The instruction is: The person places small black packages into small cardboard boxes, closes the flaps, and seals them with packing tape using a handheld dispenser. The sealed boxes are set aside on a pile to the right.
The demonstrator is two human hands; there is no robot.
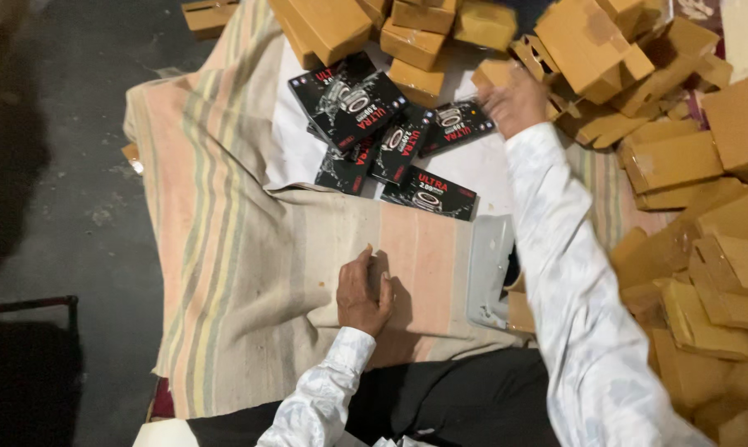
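Observation:
My left hand (362, 291) rests palm down on the striped cloth (225, 248), fingers loosely curled, holding nothing. My right hand (515, 101) is stretched far forward into the pile of small brown cardboard boxes (585, 41) and seems to touch one; motion blur hides whether the fingers close on it. Several flat black printed boxes (349, 98) lie scattered on a white sheet (473, 165) just left of that hand.
More brown boxes (705, 273) are heaped along the right side. A grey flat piece (488, 265) lies by my right sleeve. Dark floor (68, 182) borders the cloth on the left, with a black frame (26, 306) at lower left.

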